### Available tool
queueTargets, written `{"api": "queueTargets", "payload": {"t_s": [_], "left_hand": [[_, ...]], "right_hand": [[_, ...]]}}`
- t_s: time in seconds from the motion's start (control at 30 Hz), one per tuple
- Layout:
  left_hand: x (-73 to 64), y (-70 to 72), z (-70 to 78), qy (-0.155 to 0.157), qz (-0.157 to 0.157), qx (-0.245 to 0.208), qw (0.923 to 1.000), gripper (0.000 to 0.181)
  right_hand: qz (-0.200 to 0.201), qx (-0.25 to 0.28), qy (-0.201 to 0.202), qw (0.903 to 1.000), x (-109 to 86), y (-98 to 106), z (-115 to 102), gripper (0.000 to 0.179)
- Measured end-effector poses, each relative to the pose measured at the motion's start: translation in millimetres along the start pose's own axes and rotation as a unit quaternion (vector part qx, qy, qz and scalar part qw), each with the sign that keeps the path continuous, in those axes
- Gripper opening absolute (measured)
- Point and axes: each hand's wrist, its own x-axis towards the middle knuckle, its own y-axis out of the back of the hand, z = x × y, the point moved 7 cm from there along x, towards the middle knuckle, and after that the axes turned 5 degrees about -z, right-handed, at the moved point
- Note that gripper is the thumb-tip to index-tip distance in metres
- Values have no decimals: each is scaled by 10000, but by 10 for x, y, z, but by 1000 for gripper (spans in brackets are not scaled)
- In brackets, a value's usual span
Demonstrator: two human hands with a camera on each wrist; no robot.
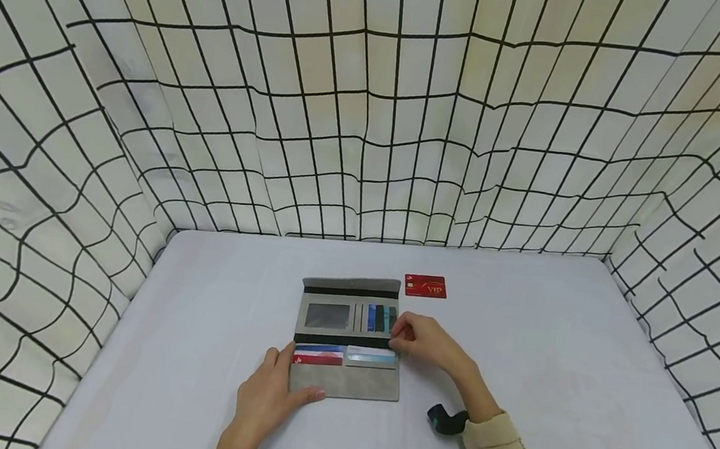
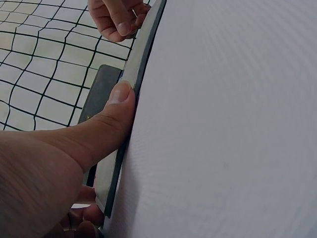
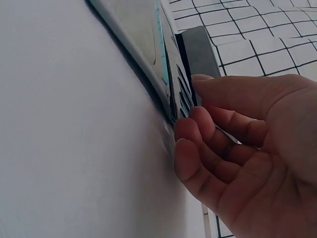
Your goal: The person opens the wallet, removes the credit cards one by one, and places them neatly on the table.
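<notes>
A grey long wallet point(image 1: 343, 382) lies unfolded on the table. Blue, black and teal cards point(image 1: 379, 319) fill slots in its middle panel, beside a dark window pocket point(image 1: 328, 315). A red-and-blue card point(image 1: 318, 354) and a pale blue card point(image 1: 371, 357) show above the front panel. My left hand point(image 1: 266, 390) grips the wallet's lower left corner, thumb along the near edge, fingers at the left side. My right hand point(image 1: 423, 339) is at the right edge by the teal card, fingers curled; I cannot tell whether it pinches a card.
Behind the wallet's right end lies a red VIP card point(image 1: 426, 285). White cloth covers the table point(image 1: 551, 347). A black-lined net pattern point(image 1: 410, 127) rises around the back and sides. A black wrist device point(image 1: 447, 419) is at the right forearm.
</notes>
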Motion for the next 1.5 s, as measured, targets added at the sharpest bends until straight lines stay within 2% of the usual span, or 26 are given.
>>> {"api": "queueTargets", "payload": {"t_s": [0.23, 0.43, 0.6, 0.9, 1.07, 1.5], "left_hand": [[2, 8, 2, -43, 53, 3, 10000, 103], [14, -2, -10, -39, 50, 30, 10000, 103], [12, -5, -13, -10, 31, 12, 10000, 103], [15, -13, -24, 97, -59, 65, 9999, 105], [14, -4, -14, 56, -13, 80, 10000, 105], [4, 3, -13, 58, -22, 74, 10000, 106]], "right_hand": [[-373, -139, 51, 9992, -3, -72, -61, 17], [-512, -248, -48, 9984, -14, -131, -89, 15], [-521, -376, -211, 9977, -17, -163, -89, 14], [-370, -657, -245, 9969, -31, -178, -162, 12], [-260, -859, -268, 9956, -37, -185, -196, 12], [-348, -884, -34, 9955, -14, -221, -197, 7]]}}
